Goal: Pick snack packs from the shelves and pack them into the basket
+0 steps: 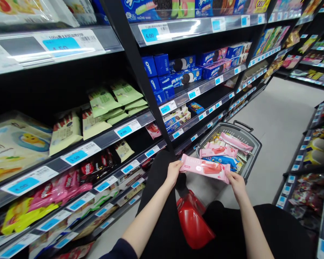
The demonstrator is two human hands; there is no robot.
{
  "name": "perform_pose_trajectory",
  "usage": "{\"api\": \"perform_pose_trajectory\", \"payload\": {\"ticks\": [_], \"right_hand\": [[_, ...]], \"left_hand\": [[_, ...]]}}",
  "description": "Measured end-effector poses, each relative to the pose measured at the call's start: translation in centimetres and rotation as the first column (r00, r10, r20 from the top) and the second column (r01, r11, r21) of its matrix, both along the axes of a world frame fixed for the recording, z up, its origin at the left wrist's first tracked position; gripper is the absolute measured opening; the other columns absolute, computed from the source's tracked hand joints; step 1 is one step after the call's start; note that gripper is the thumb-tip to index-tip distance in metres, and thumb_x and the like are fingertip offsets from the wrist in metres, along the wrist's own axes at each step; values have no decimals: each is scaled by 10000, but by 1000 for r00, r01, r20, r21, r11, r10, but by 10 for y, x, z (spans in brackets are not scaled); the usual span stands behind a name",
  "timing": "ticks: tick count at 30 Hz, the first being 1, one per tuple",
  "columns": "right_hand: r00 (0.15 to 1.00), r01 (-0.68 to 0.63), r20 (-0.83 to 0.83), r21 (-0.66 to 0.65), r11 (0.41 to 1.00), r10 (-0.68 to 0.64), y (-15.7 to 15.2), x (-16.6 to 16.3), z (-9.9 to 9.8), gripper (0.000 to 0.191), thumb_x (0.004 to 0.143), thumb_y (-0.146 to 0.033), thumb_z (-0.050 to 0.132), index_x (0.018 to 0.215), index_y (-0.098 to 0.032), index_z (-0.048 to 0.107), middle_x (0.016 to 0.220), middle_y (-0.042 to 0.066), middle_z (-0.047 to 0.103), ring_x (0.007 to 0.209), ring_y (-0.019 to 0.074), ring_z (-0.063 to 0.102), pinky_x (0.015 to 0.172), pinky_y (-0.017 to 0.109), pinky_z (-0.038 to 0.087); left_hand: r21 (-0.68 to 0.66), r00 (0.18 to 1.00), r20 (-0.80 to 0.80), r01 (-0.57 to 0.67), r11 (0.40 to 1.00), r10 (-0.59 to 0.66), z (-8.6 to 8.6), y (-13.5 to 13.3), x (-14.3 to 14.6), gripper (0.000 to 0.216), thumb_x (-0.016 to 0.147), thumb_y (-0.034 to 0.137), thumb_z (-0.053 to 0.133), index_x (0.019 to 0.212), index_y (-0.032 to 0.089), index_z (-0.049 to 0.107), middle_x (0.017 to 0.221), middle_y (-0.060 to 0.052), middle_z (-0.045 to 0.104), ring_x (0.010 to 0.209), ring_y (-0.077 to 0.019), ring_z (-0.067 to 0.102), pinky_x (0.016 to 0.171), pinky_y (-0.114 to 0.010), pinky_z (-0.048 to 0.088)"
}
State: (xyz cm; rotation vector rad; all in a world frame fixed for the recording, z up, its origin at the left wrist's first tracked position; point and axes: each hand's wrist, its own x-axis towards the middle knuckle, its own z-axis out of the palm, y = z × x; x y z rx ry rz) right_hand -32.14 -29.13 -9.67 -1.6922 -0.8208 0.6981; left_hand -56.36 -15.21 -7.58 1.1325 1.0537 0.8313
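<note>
Black shelving unit with clear-fronted ledges (139,70): lines the left side; its blue cardboard biscuit boxes (187,77) and light green soft packets (104,102) sit above white-and-blue price labels (169,108), presumably so that each is matched to its price.
Grey plastic basket with a dark handle (256,151): stands low beyond the hands, probably kept close for easy reach.
Flat pink plastic packet with a red picture (205,168): held in the air between the bare left hand (174,171) and the bare right hand (236,181), overlapping the basket's near side in view. Its long axis lies crosswise to the body, left end higher in view and towards the shelving, right end lower; the printed face is turned up to the wearer.
Similar pink plastic packets (220,149): lie loosely in the basket beside a shiny blue packet (221,162), their long axes running roughly like the held one's, perhaps because they fit best so.
Left grip: narrow, pinching the packet's left end.
Right grip: narrow, pinching the right end; holding only the ends seems meant to keep the packet level and its print uncovered.
</note>
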Motion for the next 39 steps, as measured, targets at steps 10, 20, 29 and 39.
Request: {"api": "perform_pose_trajectory", "payload": {"ticks": [10, 20, 29, 39], "right_hand": [[971, -110, -214, -8, 994, 106, -13, 5, 17, 447, 625, -588, 671, 495, -165, 608, 439, 39, 592, 395, 156, 533, 401, 262, 424], [883, 91, -469, 159, 983, -6, -10, 7, 8, 389, 557, -521, 767, 682, -160, 696, 731, 70, 701, 676, 215, 647, 584, 320, 545], [756, 32, -655, 13, 999, -15, -5, -20, 10, 474, 584, -354, 792, 974, -243, 548, 931, 8, 646, 684, 185, 648, 524, 350, 585], [617, 760, -328, 12, 650, -716, -43, 73, 5, 427, 516, -381, 769, 823, -175, 554, 818, 39, 616, 637, 196, 607, 483, 353, 576]], "left_hand": [[144, 998, -66, 31, 989, -22, 4, 3, -2, 384, 658, 507, 668, 569, 135, 646, 760, -25, 533, 683, -127, 530, 574, -224, 495], [-238, 951, 247, 243, 940, -184, 5, -3, 4, 642, 788, 638, 458, 1059, 77, 612, 724, -100, 630, 667, -181, 637, 616, -347, 564], [-156, 889, 339, 376, 913, -308, 13, -6, 0, 928, 625, 288, 770, 1389, 252, 245, 781, -17, 644, 691, -183, 644, 637, -376, 570], [-126, 867, -271, 399, 908, -419, -22, -5, 5, 454, 802, 360, 514, 1188, 123, 492, 923, -112, 658, 634, -136, 627, 511, -230, 493]]}}
